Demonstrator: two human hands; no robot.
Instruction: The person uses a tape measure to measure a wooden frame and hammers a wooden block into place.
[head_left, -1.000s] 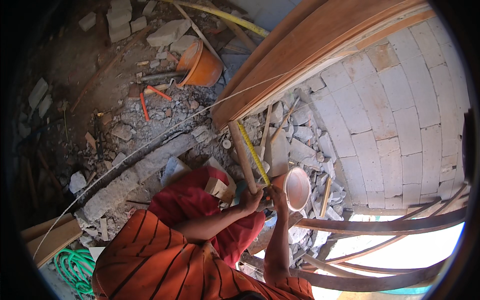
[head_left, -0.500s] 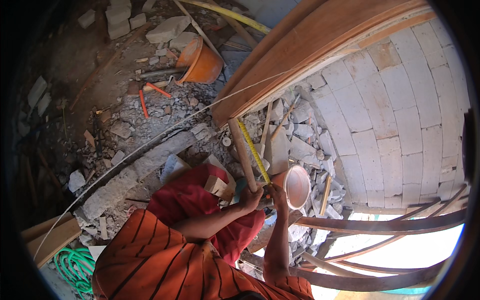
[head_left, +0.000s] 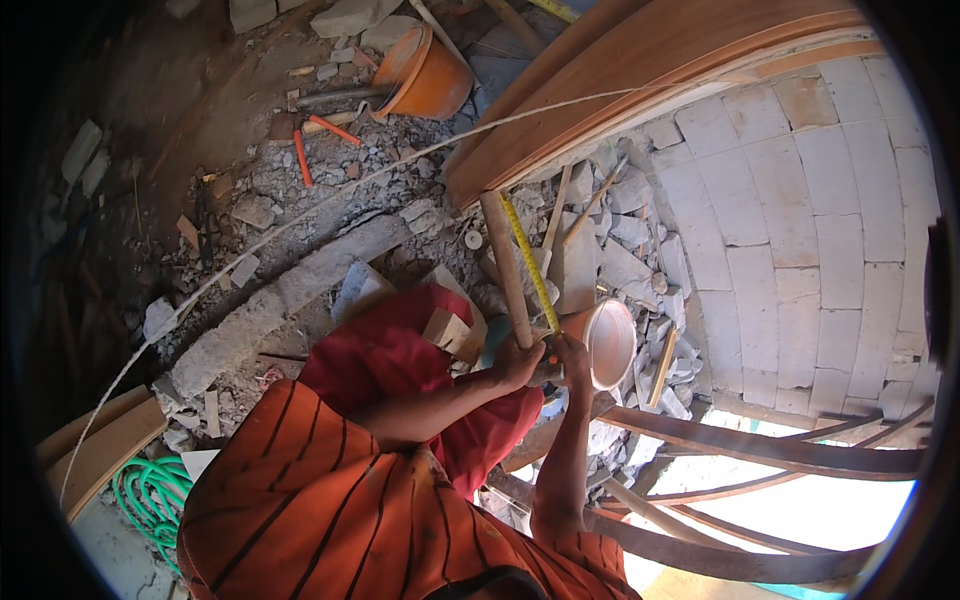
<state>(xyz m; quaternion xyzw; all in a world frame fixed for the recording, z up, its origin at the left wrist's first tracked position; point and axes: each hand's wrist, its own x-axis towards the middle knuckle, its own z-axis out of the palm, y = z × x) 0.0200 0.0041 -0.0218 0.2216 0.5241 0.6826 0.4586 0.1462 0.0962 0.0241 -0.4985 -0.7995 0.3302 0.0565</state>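
My left hand (head_left: 518, 364) is closed around the near end of a round wooden stick (head_left: 508, 270). The stick points away from me, its far end close to the lower corner of a brown wooden frame (head_left: 600, 95). Just to the right, my right hand (head_left: 572, 360) pinches a yellow tape measure (head_left: 530, 262), whose blade runs out alongside the stick. Both hands are close together over my bent legs in red trousers. The tape's case is mostly hidden by my fingers. Beside my right hand stands a bucket (head_left: 612, 345) with a pale inside.
An orange bucket (head_left: 425, 75) lies tipped on the rubble at the back. A pale string (head_left: 385, 172) stretches diagonally across the scene. Block wall (head_left: 790, 230) rises on the right, with curved-looking beams (head_left: 760, 450) below it. Green hose (head_left: 150, 500) lies coiled at the lower left.
The whole view has shifted, so the scene sits slightly higher and further right. Both hands keep their grip on the stick and tape, with little movement relative to the surroundings.
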